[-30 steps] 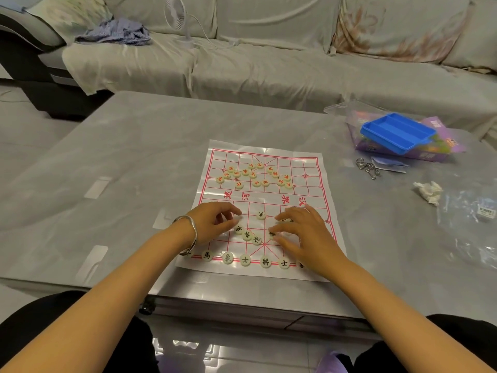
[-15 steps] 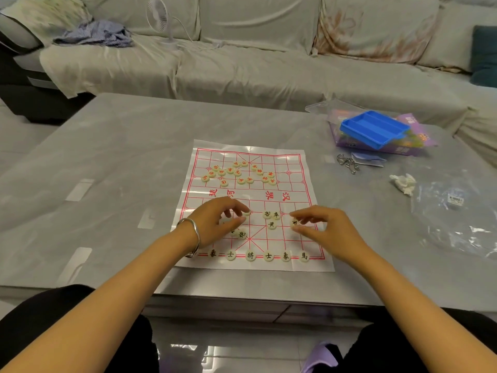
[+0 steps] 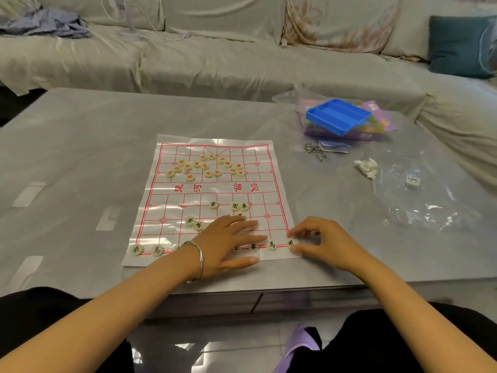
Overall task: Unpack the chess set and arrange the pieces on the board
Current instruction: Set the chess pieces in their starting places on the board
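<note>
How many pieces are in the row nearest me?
7 pieces show: two at the left end, one peeking by the bracelet, two between fingers of the left hand, one beside them, one pinched by the right hand. The left hand may hide more.

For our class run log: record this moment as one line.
right hand: pinches corner piece | left hand: flat on board | red pieces: clustered far side

Grey glossy table (image 3: 80, 146) standing before a long sofa (image 3: 215, 63) wearing a pale cover. Teal cushion (image 3: 457, 47) leaning at its right end, floral cushion (image 3: 336, 22) beside it. Small fan (image 3: 118, 6) and crumpled blue cloth (image 3: 45, 22) sitting left. Shiny floor (image 3: 215, 345) reflecting light.
</note>
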### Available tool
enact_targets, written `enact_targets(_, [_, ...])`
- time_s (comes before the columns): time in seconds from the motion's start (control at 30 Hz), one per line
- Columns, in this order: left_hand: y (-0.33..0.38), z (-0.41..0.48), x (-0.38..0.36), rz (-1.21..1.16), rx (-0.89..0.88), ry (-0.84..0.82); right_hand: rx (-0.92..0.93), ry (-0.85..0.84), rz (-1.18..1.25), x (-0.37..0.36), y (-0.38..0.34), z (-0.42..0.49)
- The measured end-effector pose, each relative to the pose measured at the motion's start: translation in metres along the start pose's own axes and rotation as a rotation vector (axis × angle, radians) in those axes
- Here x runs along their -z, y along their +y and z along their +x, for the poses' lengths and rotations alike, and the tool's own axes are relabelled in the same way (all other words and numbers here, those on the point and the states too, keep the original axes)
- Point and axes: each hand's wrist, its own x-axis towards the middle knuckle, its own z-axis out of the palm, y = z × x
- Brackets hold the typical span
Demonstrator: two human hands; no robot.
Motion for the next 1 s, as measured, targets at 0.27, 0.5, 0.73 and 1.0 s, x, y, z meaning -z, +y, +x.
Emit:
enact_targets(0.27, [0.015,0.01,-0.003,0.099,-0.062,-0.035,0.004,0.042,0.004,-0.004,0.005,0.001])
enact_targets(0.5, [0.015,0.01,-0.008,0.051,-0.072,-0.021,0.011,0.03,-0.016,-0.004,0.005,0.0])
enact_targets(0.73, [0.018,0.008,-0.005,-0.019,-0.075,-0.029,-0.005,0.023,-0.04,-0.003,0.005,0.001])
enact_targets(1.0, [0.02,0.006,-0.002,-0.048,-0.071,-0.02,-0.029,0.011,-0.036,-0.003,0.004,0.002])
